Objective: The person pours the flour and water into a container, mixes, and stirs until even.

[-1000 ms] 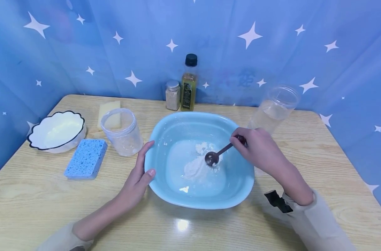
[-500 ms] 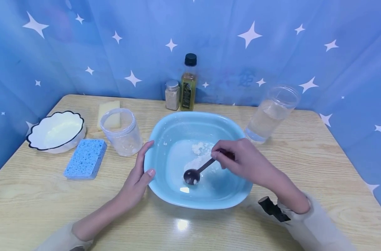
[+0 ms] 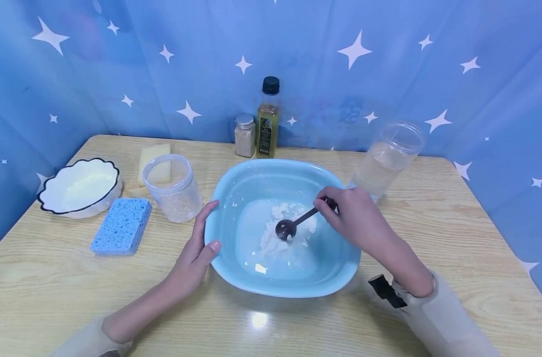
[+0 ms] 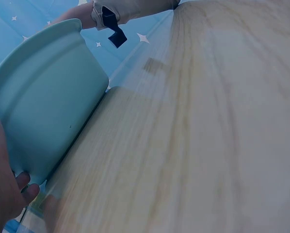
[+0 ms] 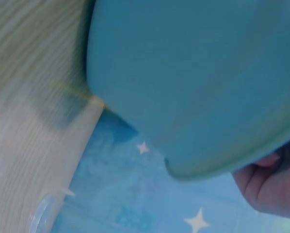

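Observation:
A light blue basin [image 3: 329, 280] sits mid-table with white powder [image 3: 293, 218] and some liquid in its bottom. My right hand [image 3: 351, 215] pinches the handle of a dark spoon [image 3: 286, 229] whose bowl rests in the powder. My left hand [image 3: 195, 253] rests against the basin's left rim, fingers straight along the outer wall and thumb on the edge. The left wrist view shows the basin's outer wall [image 4: 48, 116] beside my palm [image 4: 2, 189]. The right wrist view shows the basin's underside [image 5: 193, 82] and part of my right hand [image 5: 271, 187].
Left of the basin stand a clear plastic jar [image 3: 172, 187], a blue sponge [image 3: 122, 225], a yellow sponge [image 3: 153, 154] and a white scalloped bowl [image 3: 80, 186]. Behind are a spice shaker [image 3: 245, 135] and an oil bottle [image 3: 269, 119]. A jar of water [image 3: 387, 158] stands at the right.
The spoon swept from the powder to the basin's near left, then back up into the powder; my right hand moved with it. The left hand stayed put.

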